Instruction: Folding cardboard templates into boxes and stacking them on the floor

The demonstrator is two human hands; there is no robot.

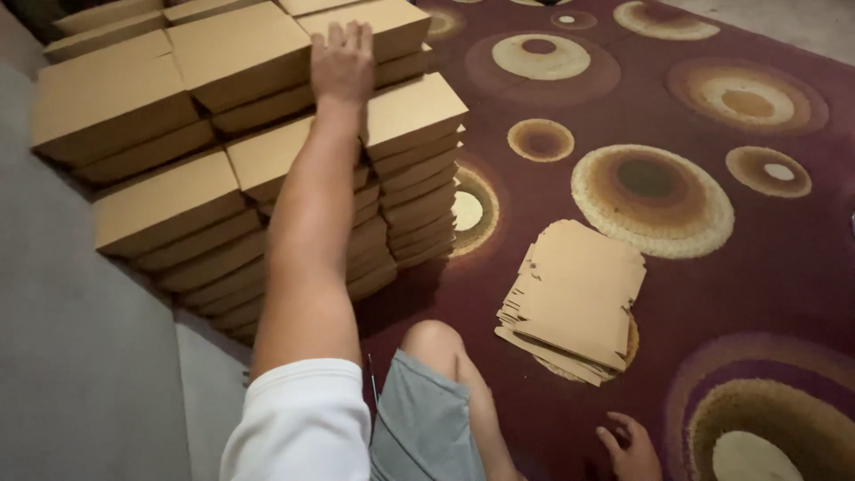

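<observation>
Kneeling on the dark red patterned carpet with tan rings [712, 294], we note our right hand [634, 445] nearest, low at the frame's bottom edge, fingers loosely spread, palm toward the carpet, holding nothing. One bare knee [432, 338] shows beside grey shorts.

Just beyond the right hand lies a loose pile of flat, unfolded brown cardboard blanks [574, 298], edges fanned and uneven, resting on the carpet well apart from the boxes.

Farther off, our left arm in a white sleeve stretches out full length. The left hand [343, 62] lies flat, fingers together and extended, on the lid of a shallow folded brown cardboard box [374, 27] at the top of the rear stack. The grip is not closed round anything; it presses or steadies from above.

Stacks of matching folded brown boxes [196, 169] stand in stepped columns against the grey wall [80, 356], the front column lower than those behind.

Judgement: the step in hand looks like seating a finished box on its stack. Squaring its edges with the box below seems the need, as the columns lean a little.
</observation>
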